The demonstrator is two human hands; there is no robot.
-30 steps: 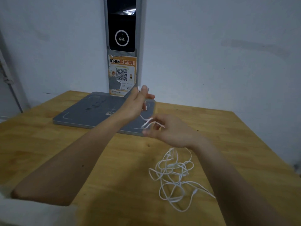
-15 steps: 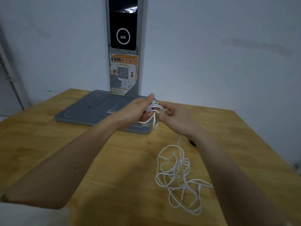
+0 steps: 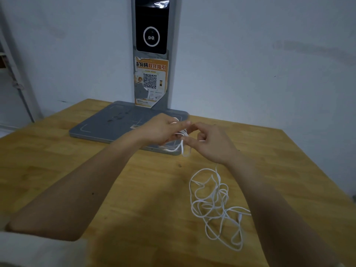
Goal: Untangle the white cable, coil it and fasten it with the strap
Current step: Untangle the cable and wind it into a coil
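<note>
A wooden table is filling the near and middle of the scene, running back to a pale wall. At its far side a grey flat base plate is lying, with an upright post rising from it, carrying a dark screen and an orange notice.

Both forearms are reaching in from the near edge and meeting above the near right corner of that plate. The left hand is coming in from the left, its fingers curling round a few small loops of the white cable. The right hand is sitting just right of it, forefinger and thumb pinching the strand where it leaves those loops; the two hands are nearly touching.

From the hands a short bight is hanging down, and one strand is passing under the right wrist toward the near right. There most of the cable is lying on the table, a loose tangle of overlapping loops stretched roughly from far to near. It is lying nearer than both hands and closest to the right forearm.

The coiling looks barely begun, so the right hand seems best placed to be drawing slack up and away from the tangle. No strap is showing.
</note>
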